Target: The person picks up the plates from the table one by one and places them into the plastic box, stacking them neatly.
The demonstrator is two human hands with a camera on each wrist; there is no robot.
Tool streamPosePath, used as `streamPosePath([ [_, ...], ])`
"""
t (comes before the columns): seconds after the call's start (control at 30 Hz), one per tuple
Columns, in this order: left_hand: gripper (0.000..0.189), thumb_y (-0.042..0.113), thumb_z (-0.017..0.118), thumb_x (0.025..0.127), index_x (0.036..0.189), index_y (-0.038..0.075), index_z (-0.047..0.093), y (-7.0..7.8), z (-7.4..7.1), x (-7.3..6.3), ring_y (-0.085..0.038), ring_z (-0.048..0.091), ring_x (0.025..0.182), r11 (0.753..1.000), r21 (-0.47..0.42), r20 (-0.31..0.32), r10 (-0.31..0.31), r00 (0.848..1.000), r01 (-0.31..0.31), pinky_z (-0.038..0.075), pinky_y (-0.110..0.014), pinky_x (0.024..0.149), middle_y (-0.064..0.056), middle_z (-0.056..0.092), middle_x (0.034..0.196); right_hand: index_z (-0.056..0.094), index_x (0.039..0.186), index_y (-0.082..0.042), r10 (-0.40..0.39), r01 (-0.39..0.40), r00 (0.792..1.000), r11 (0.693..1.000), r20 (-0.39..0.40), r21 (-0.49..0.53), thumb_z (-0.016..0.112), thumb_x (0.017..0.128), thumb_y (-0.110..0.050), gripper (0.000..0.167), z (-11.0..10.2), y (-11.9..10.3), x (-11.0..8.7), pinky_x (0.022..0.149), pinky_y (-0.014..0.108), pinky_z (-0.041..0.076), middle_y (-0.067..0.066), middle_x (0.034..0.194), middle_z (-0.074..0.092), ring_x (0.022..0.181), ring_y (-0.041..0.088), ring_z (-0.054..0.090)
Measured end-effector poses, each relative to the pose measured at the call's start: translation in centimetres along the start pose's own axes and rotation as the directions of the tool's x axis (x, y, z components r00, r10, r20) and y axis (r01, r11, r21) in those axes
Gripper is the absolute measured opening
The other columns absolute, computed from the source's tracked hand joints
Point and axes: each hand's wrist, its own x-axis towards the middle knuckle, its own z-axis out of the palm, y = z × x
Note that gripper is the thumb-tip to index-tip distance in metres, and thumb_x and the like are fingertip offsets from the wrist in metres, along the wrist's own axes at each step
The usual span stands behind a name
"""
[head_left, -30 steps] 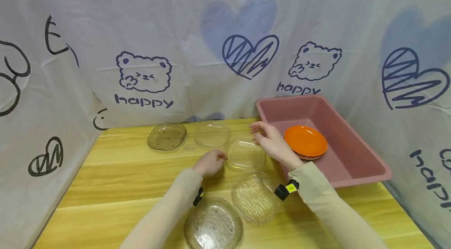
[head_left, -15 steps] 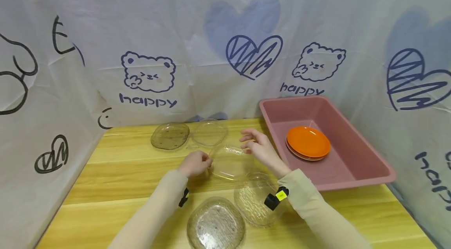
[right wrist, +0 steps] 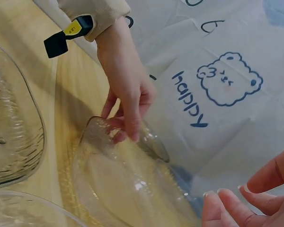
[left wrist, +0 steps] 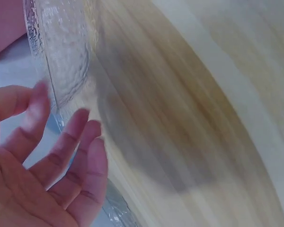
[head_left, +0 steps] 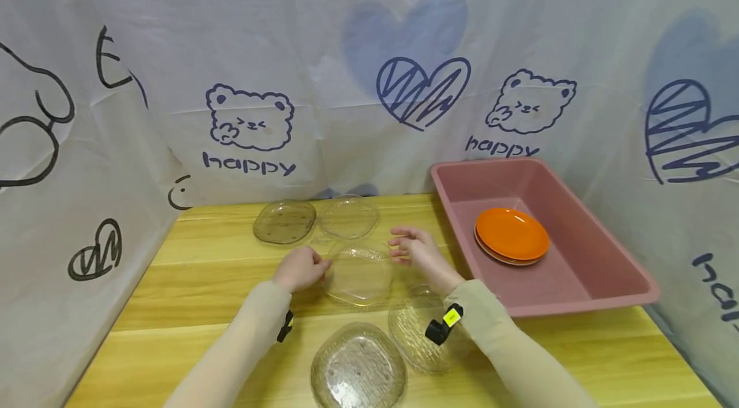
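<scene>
"What lies closest to you?"

"A smoky plate, toward the near edge of the table, with a ribbed plate just beyond it to the right."

"And what's changed this last second?"

"The clear plate has come left and nearer to me along with my left hand, whose thumb and finger pinch its left rim. My right hand, fingers apart and loosely bent, is by its right rim. I judge the plate is partway through a shift, not settled."

"Where is it, and which way does it point?"

"Mid-table, face seemingly up. It's roundish with blunt corners, so I find no clear long axis. I can't tell whether it touches the table."

"Farther off?"

"A brown plate and a round plate by the far edge; an orange plate in the pink tub, toward the far right corner."
</scene>
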Motion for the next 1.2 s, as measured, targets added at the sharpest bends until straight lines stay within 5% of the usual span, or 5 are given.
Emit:
streamPosePath([
  [0.2, 0.023, 0.029, 0.066, 0.095, 0.092, 0.009, 0.056, 0.4, 0.3, 0.4, -0.019, 0.057, 0.071, 1.000, -0.006, -0.083, 0.018, 0.996, -0.019, 0.046, -0.032, 0.065, -0.005, 0.064, 0.083, 0.048, 0.139, 0.008, 0.048, -0.046, 0.998, 0.997, -0.028, 0.063, 0.042, 0.098, 0.004, 0.042, 0.0, 1.0, 0.6, 0.091, 0.031, 0.058, 0.023, 0.120, 0.058, 0.090, 0.019, 0.064],
  [0.47, 0.042, 0.028, 0.063, 0.098, 0.123, -0.004, 0.056, 1.8, 0.7, 0.8, -0.031, 0.067, 0.090, 0.999, -0.018, -0.030, -0.045, 0.999, 0.044, 0.058, -0.045, 0.081, -0.021, 0.070, 0.111, 0.043, 0.143, 0.008, 0.141, -0.131, 0.989, 0.970, -0.036, 0.207, 0.045, 0.094, 0.006, 0.049, -0.1, 2.4, 1.5, 0.093, 0.028, 0.055, 0.020, 0.122, 0.054, 0.096, 0.020, 0.061],
  [0.7, 0.039, 0.028, 0.064, 0.098, 0.117, -0.006, 0.062, 2.2, 1.2, 1.3, -0.036, 0.067, 0.104, 0.998, 0.001, 0.011, -0.061, 0.998, 0.061, 0.057, -0.050, 0.093, -0.021, 0.069, 0.116, 0.042, 0.145, 0.007, 0.169, -0.152, 0.984, 0.963, -0.059, 0.223, 0.044, 0.094, 0.003, 0.051, 0.1, 3.0, 1.5, 0.088, 0.026, 0.053, 0.024, 0.129, 0.055, 0.095, 0.018, 0.061],
  [0.93, 0.026, 0.024, 0.064, 0.099, 0.106, -0.001, 0.066, 1.9, 1.6, 1.9, -0.031, 0.069, 0.098, 0.997, 0.045, 0.019, -0.065, 0.998, 0.065, 0.058, -0.047, 0.091, -0.016, 0.072, 0.108, 0.042, 0.147, 0.006, 0.186, -0.171, 0.982, 0.956, -0.043, 0.236, 0.045, 0.095, 0.003, 0.052, 0.2, 3.4, 1.6, 0.106, 0.038, 0.050, 0.027, 0.137, 0.051, 0.112, 0.029, 0.060],
  [1.2, 0.017, 0.018, 0.063, 0.099, 0.091, 0.004, 0.068, 1.5, 1.8, 2.3, -0.021, 0.067, 0.083, 0.997, 0.063, 0.011, -0.052, 0.999, 0.052, 0.059, -0.039, 0.079, -0.011, 0.073, 0.100, 0.041, 0.148, 0.005, 0.202, -0.186, 0.979, 0.950, -0.038, 0.249, 0.045, 0.095, 0.001, 0.053, 0.1, 3.5, 1.7, 0.088, 0.024, 0.053, 0.029, 0.141, 0.048, 0.112, 0.028, 0.061],
])
